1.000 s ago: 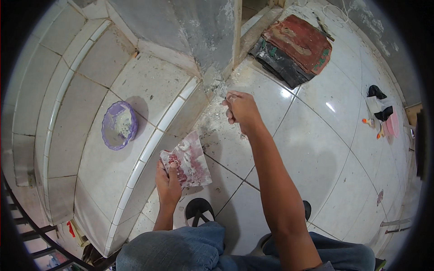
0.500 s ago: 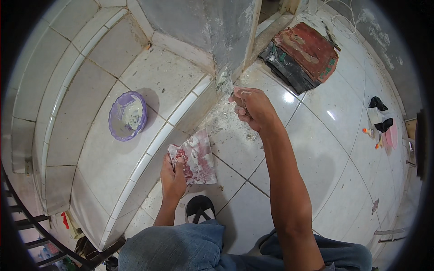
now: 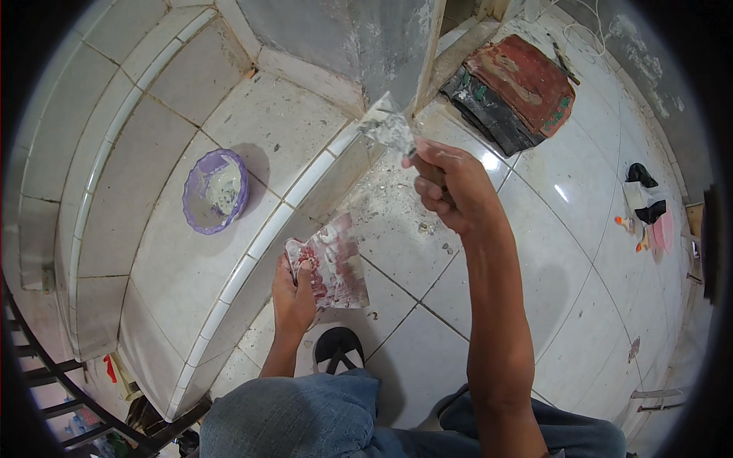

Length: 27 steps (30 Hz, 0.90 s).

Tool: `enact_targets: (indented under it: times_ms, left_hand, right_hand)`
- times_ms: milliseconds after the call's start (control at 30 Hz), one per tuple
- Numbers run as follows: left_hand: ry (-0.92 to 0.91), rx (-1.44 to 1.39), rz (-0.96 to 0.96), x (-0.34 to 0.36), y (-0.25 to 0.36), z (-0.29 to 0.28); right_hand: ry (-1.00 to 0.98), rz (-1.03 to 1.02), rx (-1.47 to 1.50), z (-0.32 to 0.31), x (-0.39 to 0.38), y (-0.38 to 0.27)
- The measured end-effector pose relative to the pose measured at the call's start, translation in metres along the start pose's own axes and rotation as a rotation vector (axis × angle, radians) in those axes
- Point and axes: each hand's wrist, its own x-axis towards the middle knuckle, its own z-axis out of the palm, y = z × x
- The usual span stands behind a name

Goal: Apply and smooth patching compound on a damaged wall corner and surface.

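Right hand [image 3: 456, 187] scooted rightward, fingers clenching a scraper [image 3: 389, 128] aimed up-left toward the gray wall [image 3: 374, 57] (left hand [image 3: 294, 304], farther off, gripped a smeared sheet [image 3: 340, 267]).

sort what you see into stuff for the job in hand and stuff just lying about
Probably in use:
scraper, in right hand
smeared sheet, in left hand
purple bowl, holding pale paste

Apparently lying about:
red-and-black pile
white cable
pink object

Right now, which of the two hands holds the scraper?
The right hand, gripping the smeared scraper; the left hand holds a flat red-and-white piece instead.
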Motion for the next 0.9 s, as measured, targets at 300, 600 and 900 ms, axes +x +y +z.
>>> enact_targets:
  times_ms: [300, 600, 900]
  left_hand:
    - [0.022, 0.04, 0.029, -0.002, -0.007, 0.007]
    - [0.019, 0.053, 0.008, -0.006, -0.001, 0.01]
    - [-0.001, 0.103, 0.003, -0.007, -0.006, 0.013]
  right_hand:
    - [0.194, -0.017, 0.101, -0.047, 0.033, 0.048]
    - [0.346, -0.13, 0.011, -0.01, 0.069, 0.068]
    - [0.563, -0.409, -0.333, 0.052, 0.116, 0.107]
